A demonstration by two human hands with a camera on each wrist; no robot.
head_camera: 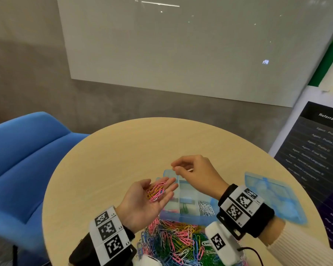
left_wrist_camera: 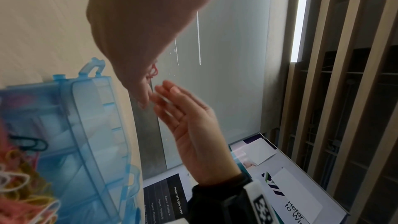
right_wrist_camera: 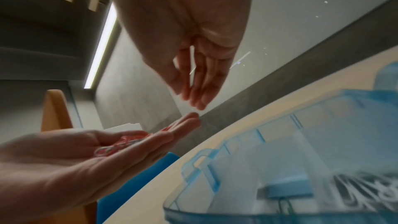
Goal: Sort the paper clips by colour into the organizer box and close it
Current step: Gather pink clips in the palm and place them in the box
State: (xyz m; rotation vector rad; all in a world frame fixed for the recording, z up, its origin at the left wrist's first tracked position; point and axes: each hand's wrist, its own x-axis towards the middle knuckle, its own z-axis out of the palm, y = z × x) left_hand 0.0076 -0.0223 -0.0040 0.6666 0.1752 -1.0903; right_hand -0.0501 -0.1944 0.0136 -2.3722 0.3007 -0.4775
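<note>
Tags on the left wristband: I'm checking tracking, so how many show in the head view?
3, in a row along the wristband: L3 nearest the left hand, L2 in the middle, L1 nearest the elbow. Any round the far side are hidden.

Left hand (head_camera: 142, 200) palm up, fingers straight, right hand (head_camera: 196, 174) raised above it, fingertips pinched

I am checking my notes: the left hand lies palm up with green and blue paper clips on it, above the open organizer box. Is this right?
Not quite. In the head view, the paper clips on the palm-up left hand are pink and yellow, not green and blue. The hand is indeed above the open organizer box.
</note>
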